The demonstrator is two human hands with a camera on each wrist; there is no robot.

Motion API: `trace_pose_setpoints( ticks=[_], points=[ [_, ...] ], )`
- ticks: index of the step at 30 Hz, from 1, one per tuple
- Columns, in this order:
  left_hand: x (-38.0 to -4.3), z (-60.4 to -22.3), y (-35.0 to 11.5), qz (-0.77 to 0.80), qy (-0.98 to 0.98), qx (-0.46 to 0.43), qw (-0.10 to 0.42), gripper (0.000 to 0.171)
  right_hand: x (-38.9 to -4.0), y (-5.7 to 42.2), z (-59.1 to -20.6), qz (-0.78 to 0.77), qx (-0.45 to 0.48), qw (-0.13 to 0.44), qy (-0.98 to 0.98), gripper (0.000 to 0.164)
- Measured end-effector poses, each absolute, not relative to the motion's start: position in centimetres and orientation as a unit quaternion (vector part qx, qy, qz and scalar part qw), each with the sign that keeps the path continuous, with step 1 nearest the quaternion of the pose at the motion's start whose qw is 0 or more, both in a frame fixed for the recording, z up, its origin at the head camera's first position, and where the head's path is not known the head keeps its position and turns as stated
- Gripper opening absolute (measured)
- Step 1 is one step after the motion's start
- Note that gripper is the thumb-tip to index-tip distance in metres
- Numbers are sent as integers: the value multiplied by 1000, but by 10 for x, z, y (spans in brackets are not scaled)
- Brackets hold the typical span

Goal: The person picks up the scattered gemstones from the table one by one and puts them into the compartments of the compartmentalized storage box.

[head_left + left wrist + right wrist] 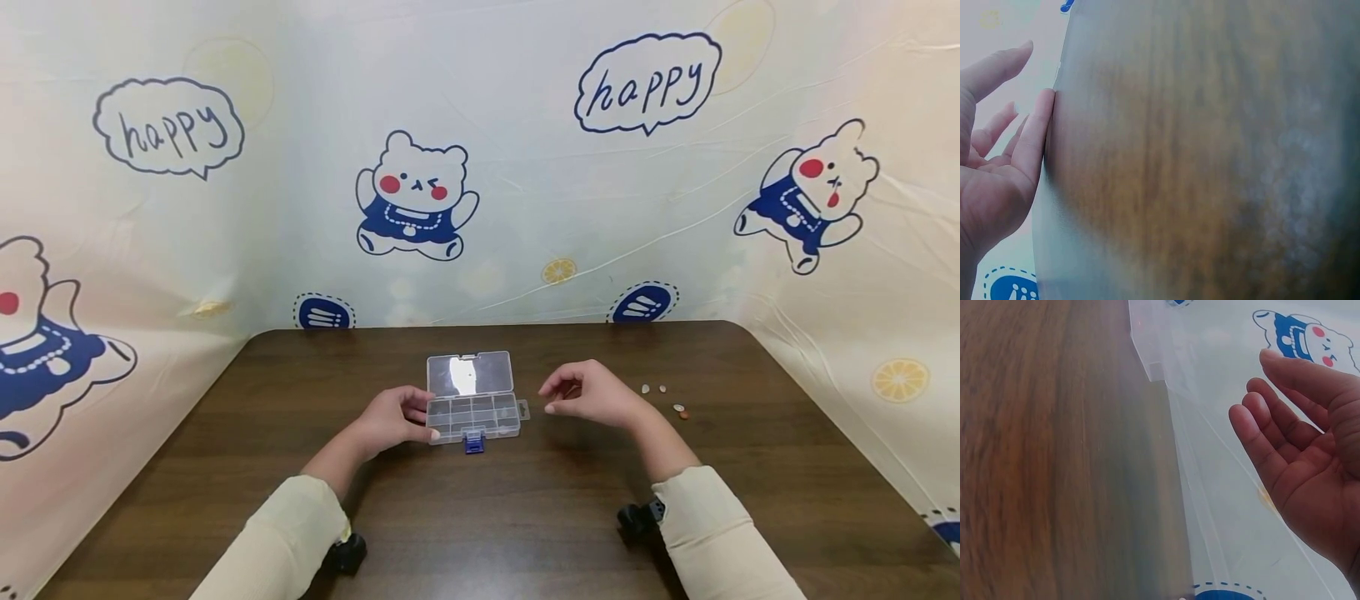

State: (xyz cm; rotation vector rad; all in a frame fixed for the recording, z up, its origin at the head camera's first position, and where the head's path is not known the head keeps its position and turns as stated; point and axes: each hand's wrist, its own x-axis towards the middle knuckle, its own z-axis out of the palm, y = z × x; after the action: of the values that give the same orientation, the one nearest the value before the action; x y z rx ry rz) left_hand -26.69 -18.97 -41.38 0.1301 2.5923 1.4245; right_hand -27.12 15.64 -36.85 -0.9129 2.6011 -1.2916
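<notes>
A clear plastic compartment box lies on the table with its lid folded back. A blue latch sticks out at the front, a hang tab at the right end. My left hand holds the left end, thumb at the front corner, fingers toward the back. In the left wrist view the box cannot be made out beside the left hand. To the right of the box, my right hand hovers with fingers loosely bent. Its thumb and fingertips are apart in the right wrist view, nothing visible between them.
Several small pieces lie right of my right hand: pale ones and an orange-brown one. The brown wooden table ends at a printed cloth backdrop. Both wrists carry black cameras.
</notes>
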Motion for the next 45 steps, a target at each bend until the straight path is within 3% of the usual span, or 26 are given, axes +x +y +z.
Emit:
trace_pose_setpoints(
  ticks=[45],
  points=[
    [-267,-415,-192,469,877,49,89,63,-255,207,-366,-458,-267,11,848,36]
  ],
)
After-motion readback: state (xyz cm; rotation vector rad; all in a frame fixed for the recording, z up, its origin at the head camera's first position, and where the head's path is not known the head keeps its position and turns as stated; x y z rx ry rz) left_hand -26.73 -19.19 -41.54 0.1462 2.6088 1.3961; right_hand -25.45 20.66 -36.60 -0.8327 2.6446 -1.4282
